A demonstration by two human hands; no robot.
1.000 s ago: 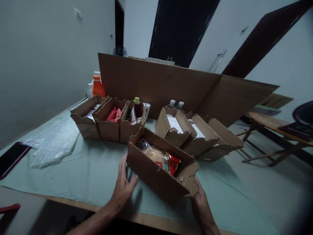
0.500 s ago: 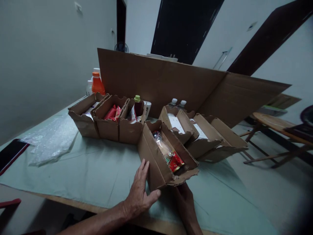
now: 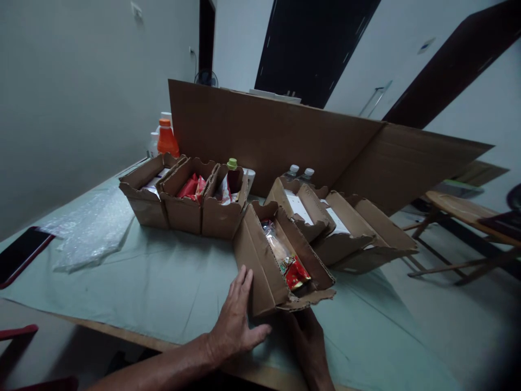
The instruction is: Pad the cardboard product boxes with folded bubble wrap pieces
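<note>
An open cardboard box (image 3: 260, 266) stands at an angle in front of the other boxes, holding a clear-and-red snack packet (image 3: 295, 271). My left hand (image 3: 232, 320) lies along the box's left side, fingers stretched out and thumb apart, fingertips at the cardboard. At the near end, below the torn front lip, is my right hand (image 3: 309, 342); its fingers are partly hidden in the box's shadow, so their grip does not show.
Left of it stand three cardboard boxes (image 3: 183, 217) with packets; to the right, several more (image 3: 358, 252). Behind rises a cardboard panel (image 3: 260, 125). An orange bottle (image 3: 166, 140), bubble wrap (image 3: 97, 233) and a phone (image 3: 22, 255) are on the left. A wooden stool (image 3: 468, 209) stands right.
The whole view has shifted slightly, so things sit a little further right. Both hands keep nearly the same place at the box.
</note>
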